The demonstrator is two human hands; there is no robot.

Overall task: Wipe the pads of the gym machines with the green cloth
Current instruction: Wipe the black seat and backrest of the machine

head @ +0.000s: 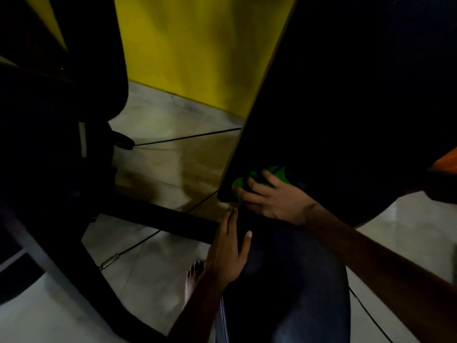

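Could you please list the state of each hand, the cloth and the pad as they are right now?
green cloth: bunched, pressed against the pad's lower end.
right hand: gripping the cloth.
left hand: open, fingers flat on the person's knee.
black pad: tilted, too dark to judge cleanliness.

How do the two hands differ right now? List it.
The right hand presses the green cloth against the lower corner of the black pad; the left hand holds nothing. The right hand's fingers are curled over the cloth; the left hand's fingers lie flat and stretched out on the person's knee. The right hand sits higher in the view, the left hand below it. Both are bare.
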